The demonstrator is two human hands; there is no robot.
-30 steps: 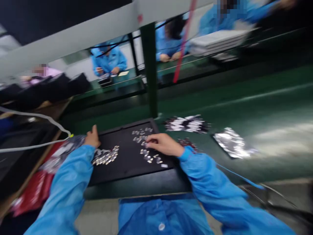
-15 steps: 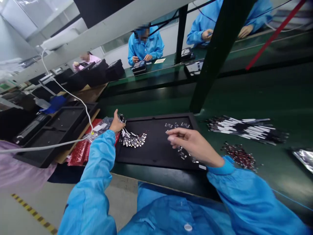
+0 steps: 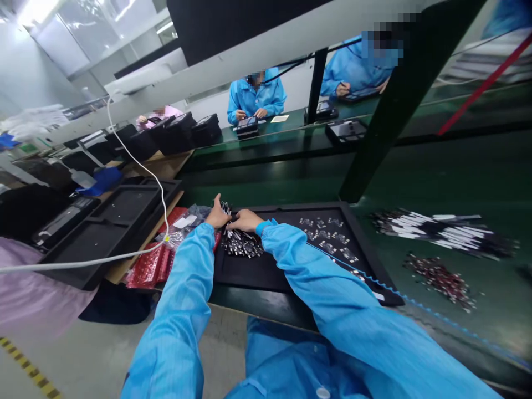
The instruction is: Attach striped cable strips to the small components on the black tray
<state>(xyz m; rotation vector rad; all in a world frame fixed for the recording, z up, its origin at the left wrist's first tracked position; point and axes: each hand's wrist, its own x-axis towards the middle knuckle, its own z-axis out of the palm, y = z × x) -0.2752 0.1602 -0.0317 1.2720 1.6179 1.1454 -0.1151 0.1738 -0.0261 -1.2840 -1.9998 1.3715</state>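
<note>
A flat black tray (image 3: 291, 271) lies on the green bench in front of me. At its left end sits a bundle of small metal-tipped parts (image 3: 241, 244). My left hand (image 3: 216, 213) grips the top of that bundle, fingers closed around it. My right hand (image 3: 245, 221) reaches across the tray and rests on the same bundle, fingers pinched on the parts. Several small loose parts (image 3: 332, 238) lie scattered over the right half of the tray.
A spread of black-and-white strips (image 3: 440, 227) and a heap of tiny dark red parts (image 3: 440, 277) lie on the bench to the right. Red and clear bags (image 3: 166, 249), black moulded trays (image 3: 112, 216) and a white cable (image 3: 137, 166) sit left. A green post (image 3: 374, 133) rises behind; co-workers sit beyond.
My right hand has moved left from the scattered parts across the tray to the bundle at my left hand. My head has turned left and the view has steadied.
</note>
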